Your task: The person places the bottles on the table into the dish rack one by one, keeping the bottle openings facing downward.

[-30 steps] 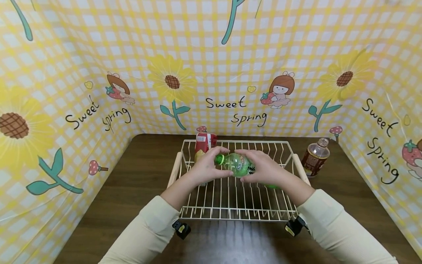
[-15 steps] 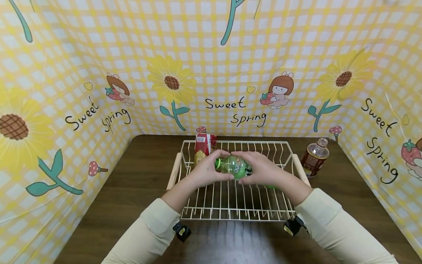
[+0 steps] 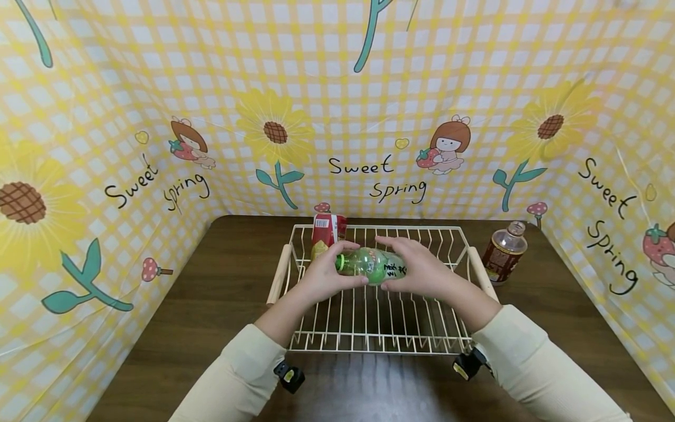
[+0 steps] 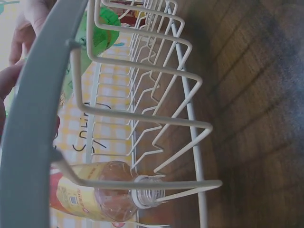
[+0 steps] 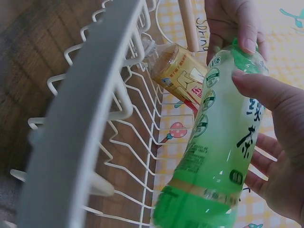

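Note:
A green plastic tea bottle [image 3: 374,265] with dark lettering is held sideways above a cream wire dish rack [image 3: 379,336], its cap end to the left. My left hand [image 3: 326,274] grips the bottle near its green cap. My right hand [image 3: 422,271] is loosely curled round the body, thumb on the near side, with the upper fingertip raised a little; the right wrist view shows the palm facing the bottle [image 5: 213,142]. Behind my left hand, a red and yellow bottle [image 3: 324,230] stands neck down in the rack, its uncapped neck visible in the left wrist view.
A clear bottle with a brown label [image 3: 504,255] stands upright and uncapped on the dark wooden table [image 3: 221,264], right of the rack. Wooden handles [image 3: 279,272] flank the rack. A yellow checked cloth [image 3: 343,105] surrounds the table at back and sides.
The green tea bottle has turned about its length, bringing the dark lettering into view, and shifted slightly left. My right hand's upper fingers have lifted a little. The rack and other bottles stay put.

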`<state>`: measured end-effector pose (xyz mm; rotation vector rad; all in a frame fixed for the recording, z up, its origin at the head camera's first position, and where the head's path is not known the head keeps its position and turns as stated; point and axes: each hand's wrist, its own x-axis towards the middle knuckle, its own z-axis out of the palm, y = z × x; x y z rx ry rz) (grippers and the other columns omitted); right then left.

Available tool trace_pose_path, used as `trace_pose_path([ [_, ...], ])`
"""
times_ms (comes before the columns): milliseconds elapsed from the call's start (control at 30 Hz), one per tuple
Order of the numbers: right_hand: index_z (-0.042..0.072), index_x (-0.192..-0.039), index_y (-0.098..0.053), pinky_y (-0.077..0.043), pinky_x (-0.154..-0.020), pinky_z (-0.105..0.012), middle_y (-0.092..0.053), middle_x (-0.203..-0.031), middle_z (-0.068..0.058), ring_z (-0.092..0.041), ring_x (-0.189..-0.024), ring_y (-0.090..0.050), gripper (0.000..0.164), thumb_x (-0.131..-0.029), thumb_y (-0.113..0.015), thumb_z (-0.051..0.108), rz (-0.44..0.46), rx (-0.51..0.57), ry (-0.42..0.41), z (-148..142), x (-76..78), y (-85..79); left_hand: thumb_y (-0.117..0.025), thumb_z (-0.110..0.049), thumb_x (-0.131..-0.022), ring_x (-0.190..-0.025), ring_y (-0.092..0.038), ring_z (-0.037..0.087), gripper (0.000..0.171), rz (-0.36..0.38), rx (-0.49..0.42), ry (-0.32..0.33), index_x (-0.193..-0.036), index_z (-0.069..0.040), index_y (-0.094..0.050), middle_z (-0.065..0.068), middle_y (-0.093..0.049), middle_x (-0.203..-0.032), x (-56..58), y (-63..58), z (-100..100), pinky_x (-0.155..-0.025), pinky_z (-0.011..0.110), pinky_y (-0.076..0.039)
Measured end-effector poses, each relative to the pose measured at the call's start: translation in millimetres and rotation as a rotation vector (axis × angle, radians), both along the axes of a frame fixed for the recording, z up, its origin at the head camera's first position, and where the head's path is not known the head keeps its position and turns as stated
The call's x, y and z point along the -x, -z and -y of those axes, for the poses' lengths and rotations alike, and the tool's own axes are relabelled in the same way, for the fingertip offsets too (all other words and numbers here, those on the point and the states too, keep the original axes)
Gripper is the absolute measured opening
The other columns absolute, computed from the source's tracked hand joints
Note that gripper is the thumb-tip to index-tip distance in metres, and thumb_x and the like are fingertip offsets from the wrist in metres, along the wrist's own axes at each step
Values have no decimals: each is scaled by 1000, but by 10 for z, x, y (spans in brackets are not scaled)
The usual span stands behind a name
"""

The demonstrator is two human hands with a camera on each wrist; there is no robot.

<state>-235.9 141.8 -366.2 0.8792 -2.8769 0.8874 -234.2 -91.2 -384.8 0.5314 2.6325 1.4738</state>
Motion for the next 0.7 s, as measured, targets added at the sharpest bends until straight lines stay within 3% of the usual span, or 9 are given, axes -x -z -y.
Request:
trace_pose_path([
  [200,17,-149,-40,-40,-105,-61,-44,-150,-14,-39,-133,-43,87,-75,-84,26,-23,82,81,-54,18,-25,-84,-25,-77,-119,-55,30,66,7,-44,-121,-134,-17,-53,10,-56,-134,-16,2,59,-101,50,-45],
  [700,11,-147,-40,-39,-107,-59,-44,-147,-16,-39,-132,-42,80,-80,-81,25,-33,236,197,-78,-18,44,-83,-17,-77,-121,-52,31,66,-35,-222,-265,-134,-12,-51,13,-54,-134,21,8,131,-100,46,-48],
])
